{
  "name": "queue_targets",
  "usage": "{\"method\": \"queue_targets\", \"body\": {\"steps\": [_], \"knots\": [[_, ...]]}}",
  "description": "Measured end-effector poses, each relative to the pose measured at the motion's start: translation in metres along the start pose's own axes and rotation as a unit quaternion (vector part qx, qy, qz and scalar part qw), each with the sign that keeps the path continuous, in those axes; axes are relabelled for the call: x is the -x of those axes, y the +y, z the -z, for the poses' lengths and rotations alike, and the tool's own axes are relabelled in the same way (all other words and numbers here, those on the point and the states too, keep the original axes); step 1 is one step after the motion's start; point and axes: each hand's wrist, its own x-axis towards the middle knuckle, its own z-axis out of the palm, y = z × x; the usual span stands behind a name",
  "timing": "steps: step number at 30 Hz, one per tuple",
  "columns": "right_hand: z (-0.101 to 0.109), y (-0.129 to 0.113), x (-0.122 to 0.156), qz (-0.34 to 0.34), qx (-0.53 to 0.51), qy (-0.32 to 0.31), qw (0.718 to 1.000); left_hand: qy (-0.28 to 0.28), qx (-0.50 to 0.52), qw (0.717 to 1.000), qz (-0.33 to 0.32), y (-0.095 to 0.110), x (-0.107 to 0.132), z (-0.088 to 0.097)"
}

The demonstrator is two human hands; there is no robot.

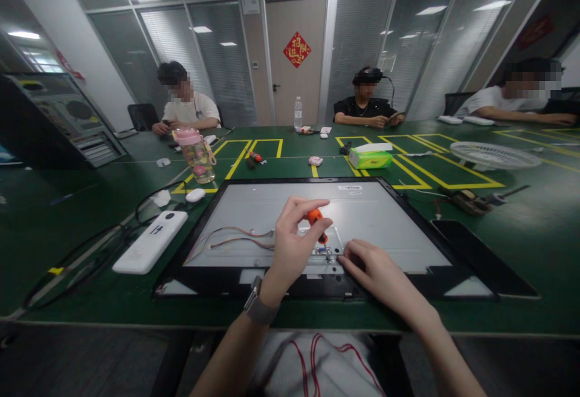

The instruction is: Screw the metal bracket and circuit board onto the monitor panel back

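A flat display panel [389, 216] with a grey metal back and black frame lies on the table in front of me. My left hand [294, 231], with a watch at the wrist, has thumb and fingers around a short orange-and-black screwdriver [316, 218]. The screwdriver leans tip down over a small circuit board [324, 251] near the panel's lower edge. Low on the panel, just right of that board, my right hand [374, 267] rests with fingers curled; whatever its fingertips pinch is hidden. Thin cables [242, 237] run across the panel to the left of the board.
Left of the panel lie a white power bank [151, 241] and black cables; a pink-lidded bottle [196, 155] stands behind. To the right are a dark phone-like slab [483, 258], a tool [471, 200] and a white fan grille [493, 154]. Several people sit across the table.
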Motion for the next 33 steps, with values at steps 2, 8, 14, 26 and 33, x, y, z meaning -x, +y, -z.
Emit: {"method": "queue_targets", "body": {"steps": [2,8,14,26,33], "knots": [[0.0000,0.0003,0.0001,0.000,0.000,-0.002,1.000,0.008,-0.017,1.000,-0.009,0.0005,0.0003,0.0011],[-0.0003,0.0014,0.0014,-0.002,0.002,-0.009,1.000,-0.025,0.038,0.999,0.025,0.0018,0.0001,0.0020],[-0.0009,0.0021,0.0007,-0.004,0.004,-0.007,1.000,0.011,-0.021,1.000,-0.007,0.0017,-0.0019,0.0011],[-0.0005,0.0011,0.0019,-0.003,0.009,-0.008,1.000,-0.001,-0.020,1.000,-0.010,0.0004,-0.0010,0.0017],[-0.0006,0.0021,0.0007,0.000,0.004,-0.013,1.000,-0.025,0.012,1.000,-0.003,0.0024,-0.0011,0.0015]]}}
